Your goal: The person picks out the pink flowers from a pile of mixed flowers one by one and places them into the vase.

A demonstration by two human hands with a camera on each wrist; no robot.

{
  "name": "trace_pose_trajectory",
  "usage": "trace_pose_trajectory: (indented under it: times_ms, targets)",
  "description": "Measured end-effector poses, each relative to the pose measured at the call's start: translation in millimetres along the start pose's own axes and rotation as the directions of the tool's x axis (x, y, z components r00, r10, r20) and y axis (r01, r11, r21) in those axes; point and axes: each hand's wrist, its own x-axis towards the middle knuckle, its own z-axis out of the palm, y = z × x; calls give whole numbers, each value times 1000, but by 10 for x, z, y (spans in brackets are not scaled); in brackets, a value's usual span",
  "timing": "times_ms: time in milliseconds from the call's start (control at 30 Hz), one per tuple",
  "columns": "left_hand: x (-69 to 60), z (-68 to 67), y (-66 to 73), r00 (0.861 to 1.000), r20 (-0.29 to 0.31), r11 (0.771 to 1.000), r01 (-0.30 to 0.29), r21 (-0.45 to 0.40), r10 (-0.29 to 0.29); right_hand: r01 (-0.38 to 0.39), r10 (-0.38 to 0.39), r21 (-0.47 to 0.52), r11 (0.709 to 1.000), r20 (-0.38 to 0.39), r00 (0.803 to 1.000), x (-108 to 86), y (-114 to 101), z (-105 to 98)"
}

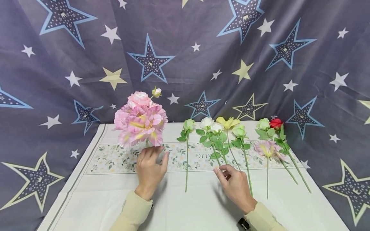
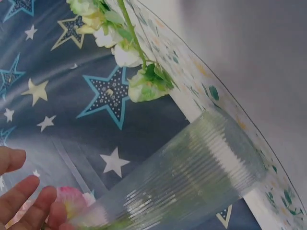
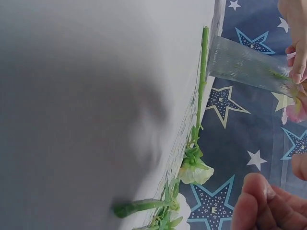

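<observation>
My left hand [image 1: 151, 170] is at the top of a clear ribbed vase [image 2: 192, 167], just below a bunch of pink flowers [image 1: 141, 123]. Its thumb stands away from the bent fingers, which are close to the vase's mouth; whether they touch it is unclear. In the head view this hand covers most of the vase. My right hand [image 1: 235, 186] hovers over the table by the lower stems of two white roses [image 1: 207, 122]. Loosely bent, its fingers [image 3: 254, 196] show nothing between them in the right wrist view.
Left of the white roses lies a green rose [image 1: 189, 125]. A yellow flower [image 1: 227, 123] and another green rose [image 1: 239, 131] lie beside them. Farther right are a pink flower [image 1: 266, 148], a green rose [image 1: 263, 124] and a red rose [image 1: 276, 123]. A star-patterned curtain [image 1: 179, 29] hangs behind the table.
</observation>
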Motion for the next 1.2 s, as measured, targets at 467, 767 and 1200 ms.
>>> trace_pose_trajectory:
  times_ms: [467,767,1200]
  targets:
    - [-146,7,83,971,230,996,79,-43,-67,18,-17,-27,999,4,1000,36,54,-45]
    - [-204,-14,152,909,404,991,128,-47,-98,-2,2,-50,999,9,1000,49,101,-92]
    - [-272,-37,183,873,480,987,139,-78,-85,-66,71,-106,992,48,996,61,167,-208]
